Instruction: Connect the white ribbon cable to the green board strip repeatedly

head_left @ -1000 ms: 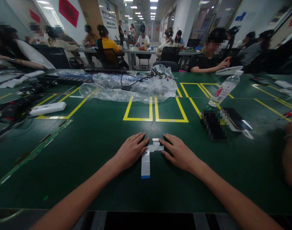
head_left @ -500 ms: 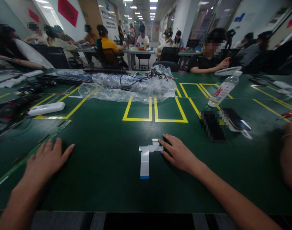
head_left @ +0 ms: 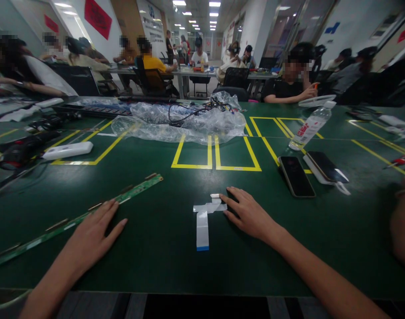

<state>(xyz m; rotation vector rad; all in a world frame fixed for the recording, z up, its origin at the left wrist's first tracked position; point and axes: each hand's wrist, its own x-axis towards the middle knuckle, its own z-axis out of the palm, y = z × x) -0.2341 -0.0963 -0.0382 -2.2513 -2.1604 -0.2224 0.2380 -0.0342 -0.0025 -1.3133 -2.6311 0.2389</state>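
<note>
A long narrow green circuit board (head_left: 135,190) lies slanted across the green table (head_left: 155,266). My left hand (head_left: 94,230) rests flat on it near its middle, fingers stretched out and pressing on the strip. A white flat ribbon cable (head_left: 202,223) with a blue end lies in front of me. My right hand (head_left: 247,212) lies flat beside the cable's folded top, fingertips touching it, holding nothing.
Two phones (head_left: 296,176) and a tilted water bottle (head_left: 309,125) sit to the right. Crumpled clear plastic with black wires (head_left: 189,119) lies beyond the yellow floor-tape boxes (head_left: 215,155). A white bar (head_left: 67,150) and dark tools sit left. Another person's arm (head_left: 403,221) is at the right edge.
My left hand left the ribbon cable, went left to the green circuit board, and slid the board rightward toward the middle. My right hand stayed put.
</note>
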